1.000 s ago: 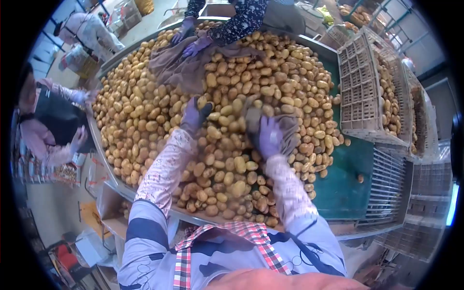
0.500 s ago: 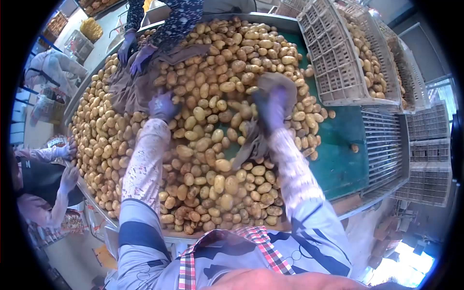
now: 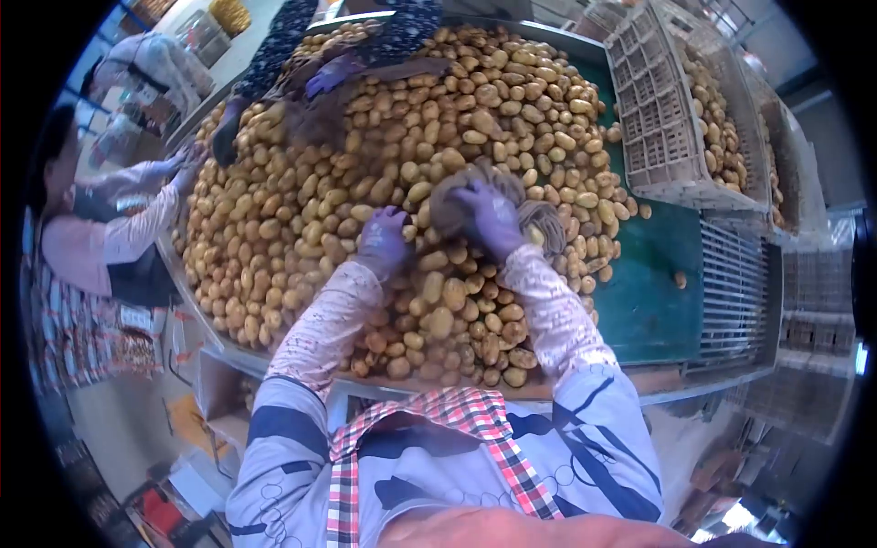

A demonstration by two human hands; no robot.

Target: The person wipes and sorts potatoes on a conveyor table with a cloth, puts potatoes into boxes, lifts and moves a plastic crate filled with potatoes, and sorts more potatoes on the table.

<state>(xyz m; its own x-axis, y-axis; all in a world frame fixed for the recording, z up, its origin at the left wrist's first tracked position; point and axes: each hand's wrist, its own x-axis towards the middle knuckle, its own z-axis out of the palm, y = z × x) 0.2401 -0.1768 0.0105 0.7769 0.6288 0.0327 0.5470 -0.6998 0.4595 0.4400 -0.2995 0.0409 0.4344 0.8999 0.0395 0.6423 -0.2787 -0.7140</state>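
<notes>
Potatoes point(image 3: 365, 155) lie in a wide heap over a green table surface point(image 3: 653, 283). My left hand point(image 3: 385, 239), in a purple glove, is at the near middle of the heap. Its fingers are curled against a small potato point(image 3: 408, 232); their undersides are hidden. Just to the right, my right hand point(image 3: 493, 219), also gloved in purple, grips a bunched brown cloth point(image 3: 457, 203) that rests on the potatoes. Part of the cloth point(image 3: 544, 224) spills out to the right of the wrist.
Across the heap a co-worker's gloved hand point(image 3: 333, 75) presses on another dark cloth point(image 3: 315, 119). A second co-worker point(image 3: 119, 228) reaches in from the left edge. Plastic crates point(image 3: 671, 119) of potatoes stand at the right, beside a slatted metal rack point(image 3: 735, 288).
My hands have come closer together; the left moved right and nearer me, the right slightly left with the cloth. The view has shifted. The co-worker's cloth has moved.
</notes>
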